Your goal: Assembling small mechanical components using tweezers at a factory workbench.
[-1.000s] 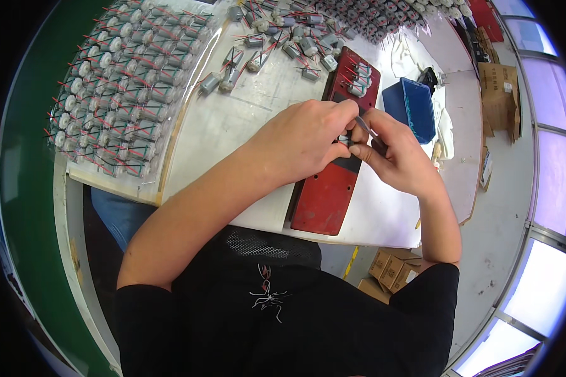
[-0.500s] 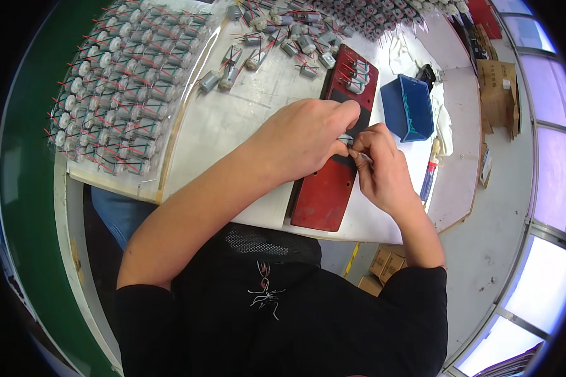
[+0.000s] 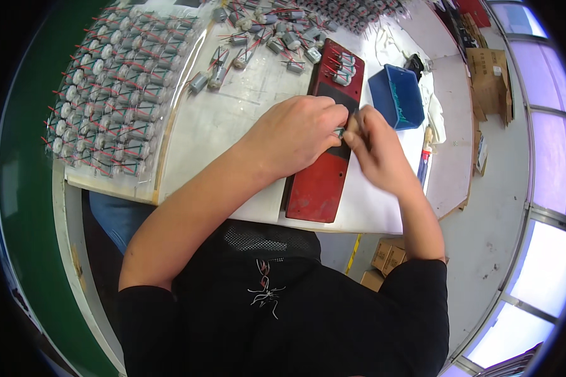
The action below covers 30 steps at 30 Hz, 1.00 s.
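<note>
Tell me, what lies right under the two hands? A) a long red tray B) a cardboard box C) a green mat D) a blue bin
A: the left hand and right hand meet over the long red tray, pinching a small metal part; the blue bin sits off to the right.

Bright, even daylight seeming to be coming from windows (image 3: pixel 547 182) at the right edge, glare washing out those panes, right hand (image 3: pixel 374 151) blurring with motion, straight edges bending toward the rim, black corners framing the round view, soft shadows under the hands.
</note>
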Tool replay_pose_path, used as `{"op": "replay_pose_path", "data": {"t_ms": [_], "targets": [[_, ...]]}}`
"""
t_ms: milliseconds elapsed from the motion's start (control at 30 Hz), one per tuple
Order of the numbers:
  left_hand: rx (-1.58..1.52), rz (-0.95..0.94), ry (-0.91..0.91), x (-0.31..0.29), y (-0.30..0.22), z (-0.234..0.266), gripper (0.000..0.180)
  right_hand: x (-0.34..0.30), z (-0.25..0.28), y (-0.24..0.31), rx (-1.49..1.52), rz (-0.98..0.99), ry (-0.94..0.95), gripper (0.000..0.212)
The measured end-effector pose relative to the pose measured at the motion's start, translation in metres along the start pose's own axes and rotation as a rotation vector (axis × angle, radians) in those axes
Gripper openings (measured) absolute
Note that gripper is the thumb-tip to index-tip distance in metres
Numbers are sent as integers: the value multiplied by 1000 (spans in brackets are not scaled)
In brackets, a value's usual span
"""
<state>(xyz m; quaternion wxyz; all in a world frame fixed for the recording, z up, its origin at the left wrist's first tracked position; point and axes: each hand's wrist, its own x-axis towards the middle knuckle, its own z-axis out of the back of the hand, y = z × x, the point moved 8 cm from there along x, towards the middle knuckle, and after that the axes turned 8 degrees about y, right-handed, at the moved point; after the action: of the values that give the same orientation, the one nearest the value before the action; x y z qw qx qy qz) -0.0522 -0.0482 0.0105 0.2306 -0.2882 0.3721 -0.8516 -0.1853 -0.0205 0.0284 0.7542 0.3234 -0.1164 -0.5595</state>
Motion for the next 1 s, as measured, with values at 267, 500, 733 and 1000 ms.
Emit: {"op": "replay_pose_path", "data": {"t_ms": [267,500,733,1000], "targets": [[-64,-58,-32,0,-12,10,26,-18,-10,-2,439,62,-123,17],[-439,-54,-77,3,-16,9,28,-30,-26,-3,1059,113,-182,14],[-163,-223,-206,-5,-28,17,31,-35,-25,3,937,39,-324,17],[-292,-158,-59,-4,-34,16,33,-48,-28,7,1088,103,-371,15]]}}
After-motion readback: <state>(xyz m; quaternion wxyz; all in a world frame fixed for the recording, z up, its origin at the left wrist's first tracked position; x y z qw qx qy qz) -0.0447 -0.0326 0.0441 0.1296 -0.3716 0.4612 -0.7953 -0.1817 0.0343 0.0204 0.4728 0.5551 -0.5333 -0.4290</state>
